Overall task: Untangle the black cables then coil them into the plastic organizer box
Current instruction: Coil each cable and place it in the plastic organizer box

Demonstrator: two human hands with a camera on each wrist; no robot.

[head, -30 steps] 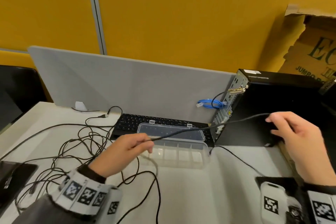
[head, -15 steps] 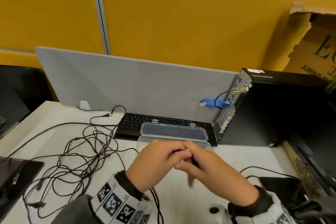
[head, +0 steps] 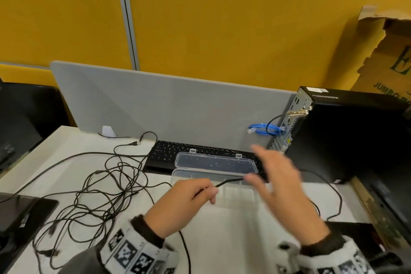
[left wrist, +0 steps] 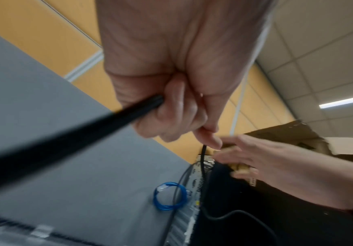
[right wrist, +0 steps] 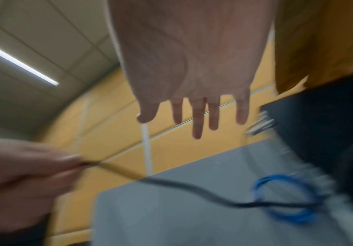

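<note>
My left hand [head: 200,191] pinches a black cable [head: 231,181] just in front of the clear plastic organizer box [head: 241,193], whose lid stands open against the keyboard. In the left wrist view my left hand [left wrist: 184,123] has its fingers curled round the black cable [left wrist: 66,139]. My right hand [head: 275,182] hovers over the box's right end with its fingers spread and straight, blurred by motion, holding nothing. The right wrist view shows the right hand [right wrist: 194,116] empty, with the cable [right wrist: 192,188] sagging below it. A tangle of black cables [head: 97,193] lies on the white desk at the left.
A black keyboard [head: 169,153] lies behind the box under a grey divider [head: 166,109]. A black computer tower [head: 351,138] stands at the right with a coiled blue cable [head: 264,129] at its back. A dark flat device [head: 20,209] sits at the left edge. A cardboard box [head: 391,51] is at the far right.
Half a second ago both hands met on the cable over the box. My right hand has since let go and swung up and right, open. My left hand keeps its pinch.
</note>
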